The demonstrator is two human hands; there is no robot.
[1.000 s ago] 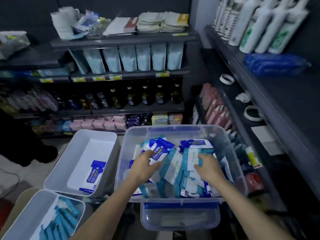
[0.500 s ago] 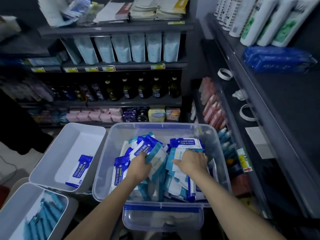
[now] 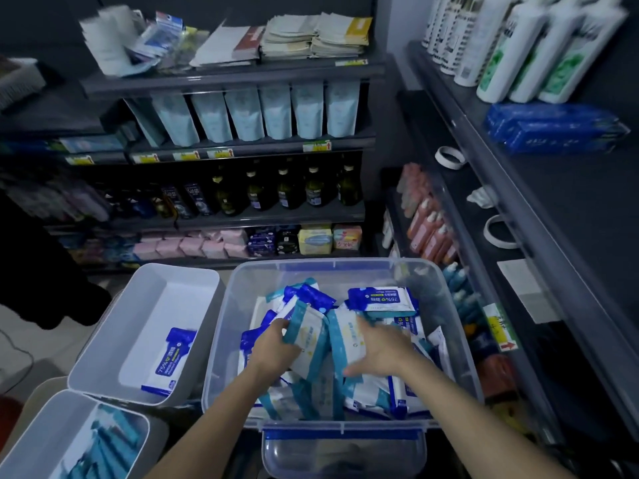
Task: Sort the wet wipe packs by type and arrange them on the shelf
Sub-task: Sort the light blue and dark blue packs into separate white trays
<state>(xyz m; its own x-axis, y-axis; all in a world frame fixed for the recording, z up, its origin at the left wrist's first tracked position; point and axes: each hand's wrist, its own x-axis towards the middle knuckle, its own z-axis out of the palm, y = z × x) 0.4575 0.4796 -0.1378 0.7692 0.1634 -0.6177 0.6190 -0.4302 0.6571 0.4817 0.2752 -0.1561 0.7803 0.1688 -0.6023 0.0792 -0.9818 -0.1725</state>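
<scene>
Our left hand (image 3: 276,347) grips a teal pack (image 3: 306,337) in the clear bin (image 3: 345,271), right hand (image 3: 383,350) flat on the heap (image 3: 380,299). Left of the bin, the far tray (image 3: 166,292) holds a blue pack (image 3: 171,361), the near tray (image 3: 52,430) teal packs (image 3: 103,444)

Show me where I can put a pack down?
The far white bin is mostly bare behind its one dark-blue pack. The right shelf is bare in front of the blue bundle. The clear tub is crowded: packs heaped, the left hand gripping a teal pack, the right hand resting on others.
</scene>
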